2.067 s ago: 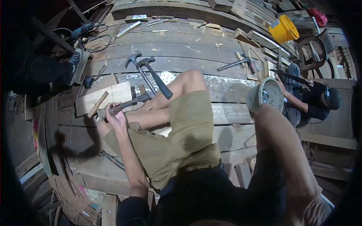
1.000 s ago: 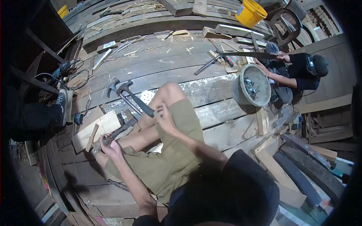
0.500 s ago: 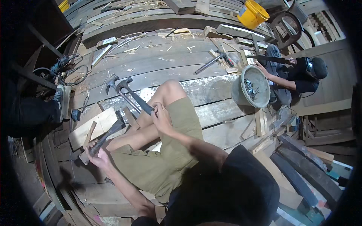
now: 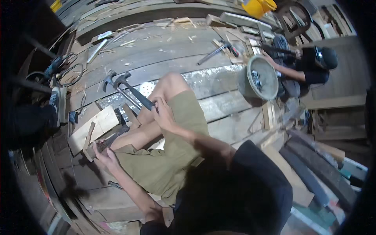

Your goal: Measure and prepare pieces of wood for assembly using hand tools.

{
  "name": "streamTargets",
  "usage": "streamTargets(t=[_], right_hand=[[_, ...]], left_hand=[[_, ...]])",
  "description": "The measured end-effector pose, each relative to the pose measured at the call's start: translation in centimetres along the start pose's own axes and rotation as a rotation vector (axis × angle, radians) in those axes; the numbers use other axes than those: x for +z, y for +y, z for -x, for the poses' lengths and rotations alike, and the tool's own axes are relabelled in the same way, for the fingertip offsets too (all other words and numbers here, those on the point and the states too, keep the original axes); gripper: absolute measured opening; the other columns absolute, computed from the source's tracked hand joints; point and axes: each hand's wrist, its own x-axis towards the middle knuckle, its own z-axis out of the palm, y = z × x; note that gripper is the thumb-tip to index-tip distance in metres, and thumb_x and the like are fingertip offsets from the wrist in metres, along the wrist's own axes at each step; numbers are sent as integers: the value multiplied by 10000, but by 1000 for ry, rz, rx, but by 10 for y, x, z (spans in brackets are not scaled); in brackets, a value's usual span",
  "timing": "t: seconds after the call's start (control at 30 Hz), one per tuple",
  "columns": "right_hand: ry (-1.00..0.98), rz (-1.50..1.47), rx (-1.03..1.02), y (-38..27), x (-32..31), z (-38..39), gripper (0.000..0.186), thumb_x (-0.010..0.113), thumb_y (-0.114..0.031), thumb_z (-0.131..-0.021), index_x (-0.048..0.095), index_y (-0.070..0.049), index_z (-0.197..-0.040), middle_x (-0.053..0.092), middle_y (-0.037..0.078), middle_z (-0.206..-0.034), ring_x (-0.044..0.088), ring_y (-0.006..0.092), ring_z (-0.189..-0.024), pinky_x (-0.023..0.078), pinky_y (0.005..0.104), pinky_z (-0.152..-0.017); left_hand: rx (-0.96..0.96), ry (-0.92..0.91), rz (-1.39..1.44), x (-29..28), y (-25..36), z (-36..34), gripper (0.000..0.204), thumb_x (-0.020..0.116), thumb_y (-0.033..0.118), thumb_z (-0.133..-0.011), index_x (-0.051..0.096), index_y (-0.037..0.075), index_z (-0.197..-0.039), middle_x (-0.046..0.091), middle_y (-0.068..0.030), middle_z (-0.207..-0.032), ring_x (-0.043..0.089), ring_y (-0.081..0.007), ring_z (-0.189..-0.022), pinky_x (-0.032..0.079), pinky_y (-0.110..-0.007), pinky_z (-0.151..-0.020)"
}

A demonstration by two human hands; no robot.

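My right hand [image 4: 163, 116] is wrapped round the black handle of a claw hammer [image 4: 137, 94], whose head points away to the left. Beside it a second claw hammer [image 4: 107, 81] with a metal shaft leans on the floorboards. My left hand [image 4: 106, 157] is closed on a dark wooden strip [image 4: 103, 145], blurred and partly hidden by the fingers. Under that strip lies a pale wooden block [image 4: 96, 128] on the floor, with a thin brown stick [image 4: 89, 135] on it near my left hand. My crossed legs are between the hands.
A grey bucket [image 4: 252, 84] with metal pieces stands at the right, near a co-worker [image 4: 309, 70] holding a dark long tool. A third hammer [image 4: 215, 53] lies ahead. Timber offcuts [image 4: 313, 164] pile up at right. Another person's shoe [image 4: 55, 105] and cables [image 4: 74, 74] are at left.
The view has shifted, so the scene sits higher. The dark strip in my left hand has tilted and looks shorter. My right hand keeps its hold on the hammer.
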Motion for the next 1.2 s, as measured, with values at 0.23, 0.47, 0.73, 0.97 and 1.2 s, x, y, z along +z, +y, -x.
streamTargets(t=[0.23, 0.47, 0.73, 0.97, 1.2], right_hand=[[4, 18, 28, 5, -4, -2, 235, 545, -61, -835, 477, -26, -1057, 527, 196, -971, 559, 389, -828, 450, 479, -710], [-41, -71, 63, 1, -5, 1, 262, 537, -59, -830, 474, -28, -1082, 516, 215, -1013, 557, 427, -855, 457, 496, -742], [-16, -38, 42, 4, -4, 1, 277, 545, -73, -823, 466, -21, -1083, 505, 223, -1034, 556, 438, -849, 458, 509, -739], [6, -77, 43, 9, -6, 0, 277, 544, -70, -820, 470, -15, -1081, 503, 231, -1024, 552, 447, -847, 449, 511, -737], [-30, -122, 81, -10, 2, -3, 293, 564, -95, -789, 473, -38, -1061, 494, 230, -1022, 563, 429, -827, 463, 505, -724]], left_hand=[[985, -435, -768, 2, -8, 13, 676, 599, 284, -919, 270, -52, -1405, 499, -213, -1183, 550, -291, -1034, 455, -437, -960], [591, -58, -66, -26, 55, -22, 242, 617, 183, -862, 607, -20, -993, 613, -108, -897, 596, -272, -852, 490, -413, -813], [542, -78, -159, -96, 60, -57, 341, 598, 167, -883, 555, 20, -1188, 609, -155, -1017, 598, -302, -914, 501, -450, -876], [928, -179, -790, -62, 46, -24, 482, 599, 129, -905, 432, 20, -1343, 550, -203, -1168, 571, -296, -1041, 485, -421, -922], [1178, -224, -1106, -85, 71, -16, 582, 633, 151, -889, 376, -3, -1388, 470, -218, -1312, 514, -291, -1149, 421, -416, -1002]])
